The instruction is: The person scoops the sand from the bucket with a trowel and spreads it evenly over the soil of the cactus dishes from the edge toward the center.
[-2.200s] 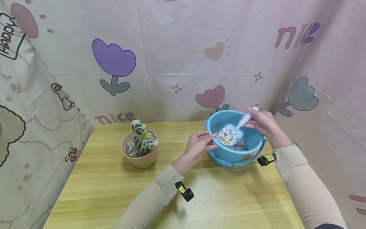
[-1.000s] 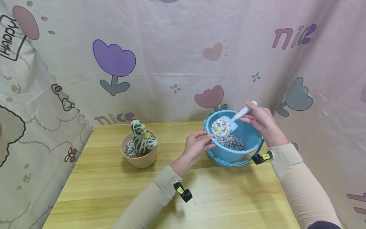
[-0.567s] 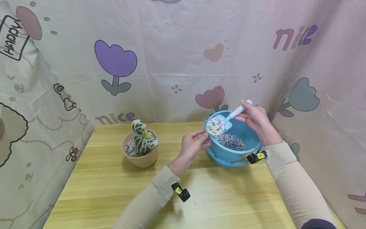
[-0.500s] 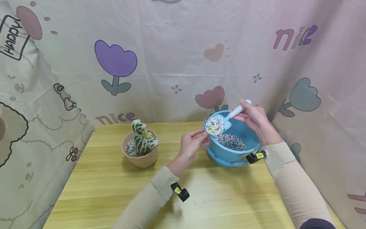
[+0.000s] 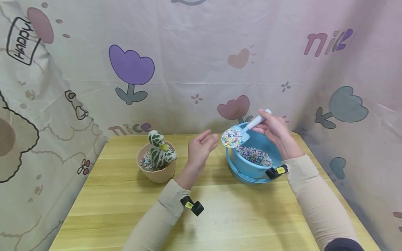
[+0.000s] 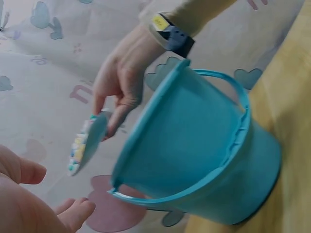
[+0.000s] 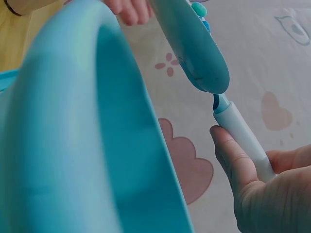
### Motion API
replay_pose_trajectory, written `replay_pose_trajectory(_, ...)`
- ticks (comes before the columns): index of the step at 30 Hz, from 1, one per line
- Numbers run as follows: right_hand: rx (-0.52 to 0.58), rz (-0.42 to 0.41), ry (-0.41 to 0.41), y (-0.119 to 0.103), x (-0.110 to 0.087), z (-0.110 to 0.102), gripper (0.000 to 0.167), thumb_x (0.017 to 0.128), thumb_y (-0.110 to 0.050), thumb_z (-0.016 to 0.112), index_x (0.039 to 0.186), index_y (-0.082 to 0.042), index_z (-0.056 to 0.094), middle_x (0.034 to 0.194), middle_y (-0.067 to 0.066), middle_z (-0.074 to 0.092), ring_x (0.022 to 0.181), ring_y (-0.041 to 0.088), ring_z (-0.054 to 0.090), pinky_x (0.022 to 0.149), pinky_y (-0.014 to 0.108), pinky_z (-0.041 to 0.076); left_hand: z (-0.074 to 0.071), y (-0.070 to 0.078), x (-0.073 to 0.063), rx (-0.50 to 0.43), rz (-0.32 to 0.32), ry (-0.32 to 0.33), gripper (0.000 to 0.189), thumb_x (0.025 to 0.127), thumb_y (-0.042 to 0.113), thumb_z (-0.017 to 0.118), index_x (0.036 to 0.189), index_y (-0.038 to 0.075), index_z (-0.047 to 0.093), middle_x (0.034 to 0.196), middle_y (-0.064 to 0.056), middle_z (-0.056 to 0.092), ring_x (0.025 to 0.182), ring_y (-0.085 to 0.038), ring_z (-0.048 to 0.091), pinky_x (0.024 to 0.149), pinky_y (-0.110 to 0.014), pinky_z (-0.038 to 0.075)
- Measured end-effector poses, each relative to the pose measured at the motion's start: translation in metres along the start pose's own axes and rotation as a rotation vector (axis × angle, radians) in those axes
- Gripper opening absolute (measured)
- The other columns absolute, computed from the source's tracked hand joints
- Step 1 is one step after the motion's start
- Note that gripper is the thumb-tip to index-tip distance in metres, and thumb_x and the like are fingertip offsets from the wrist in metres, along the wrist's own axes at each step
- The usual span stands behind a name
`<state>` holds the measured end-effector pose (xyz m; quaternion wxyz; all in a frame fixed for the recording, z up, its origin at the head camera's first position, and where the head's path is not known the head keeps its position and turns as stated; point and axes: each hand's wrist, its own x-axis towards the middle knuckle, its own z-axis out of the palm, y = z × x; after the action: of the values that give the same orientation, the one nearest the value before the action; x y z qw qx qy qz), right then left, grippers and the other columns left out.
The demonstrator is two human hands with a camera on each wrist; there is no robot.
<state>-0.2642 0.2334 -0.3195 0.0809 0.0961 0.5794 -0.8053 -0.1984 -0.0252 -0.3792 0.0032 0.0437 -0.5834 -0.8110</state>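
My right hand (image 5: 274, 134) grips the white handle of a small light-blue scoop (image 7: 206, 53). Multicoloured pebbles (image 5: 232, 137) fill the scoop, which hangs over the left rim of a blue bucket (image 5: 251, 169). More pebbles (image 5: 255, 156) lie in the bottom of the bucket. To the left of the scoop, my left hand (image 5: 199, 150) is in the air, its fingers apart from the bucket and holding nothing. In the left wrist view, thumb and fingers (image 6: 77, 213) are spread with a gap between them.
A peach-coloured pot (image 5: 158, 176) stands on the left of the wooden table (image 5: 125, 209). In it are pebbles and a fuzzy green-and-white cactus (image 5: 160, 155) with a yellow spot. A printed curtain (image 5: 188, 52) hangs behind the table and along its sides.
My left hand has let go of the bucket's rim and moved left. The right hand has raised the loaded scoop from inside the bucket and carried it left over the rim.
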Motion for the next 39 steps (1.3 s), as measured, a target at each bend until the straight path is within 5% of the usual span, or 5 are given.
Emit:
replay_pose_trajectory(9, 0.019, -0.006, -0.002, 0.004, 0.003, 0.015, 0.033, 0.108, -0.027, 0.06, 0.125, -0.004, 0.044, 0.083, 0.009, 0.077, 0.077, 0.021, 0.081, 0.077, 0.032, 0.068, -0.005, 0.028, -0.009, 0.128, 0.174, 0.06, 0.047, 0.096, 0.015, 0.076, 0.141, 0.005, 0.066, 0.134, -0.015, 0.073, 0.127, -0.025, 0.07, 0.11, -0.034, 0.057)
replay_pose_trajectory(16, 0.037, -0.007, -0.025, 0.009, 0.007, 0.029, 0.039, 0.109, -0.023, 0.059, 0.134, 0.001, 0.042, 0.083, 0.01, 0.076, 0.078, 0.022, 0.08, 0.076, 0.032, 0.068, -0.006, 0.039, -0.014, 0.183, 0.237, 0.069, 0.048, 0.097, 0.018, 0.077, 0.142, 0.007, 0.066, 0.134, -0.012, 0.073, 0.127, -0.025, 0.07, 0.109, -0.03, 0.057)
replay_pose_trajectory(24, 0.046, -0.005, -0.038, 0.017, 0.011, 0.046, 0.03, 0.109, -0.023, 0.059, 0.123, 0.0, 0.047, 0.082, 0.012, 0.076, 0.08, 0.024, 0.081, 0.077, 0.033, 0.068, -0.015, 0.055, -0.023, 0.197, 0.368, 0.085, 0.049, 0.098, 0.012, 0.075, 0.144, 0.002, 0.062, 0.138, -0.016, 0.071, 0.128, -0.025, 0.069, 0.107, -0.025, 0.057)
replay_pose_trajectory(39, 0.094, 0.033, -0.02, 0.031, 0.018, 0.073, 0.034, 0.107, -0.023, 0.062, 0.128, 0.001, 0.049, 0.079, 0.011, 0.076, 0.074, 0.024, 0.08, 0.075, 0.034, 0.068, -0.056, 0.09, -0.039, 0.198, 0.493, 0.139, 0.054, 0.098, 0.014, 0.075, 0.15, 0.008, 0.058, 0.141, -0.01, 0.069, 0.131, -0.02, 0.067, 0.106, -0.021, 0.056)
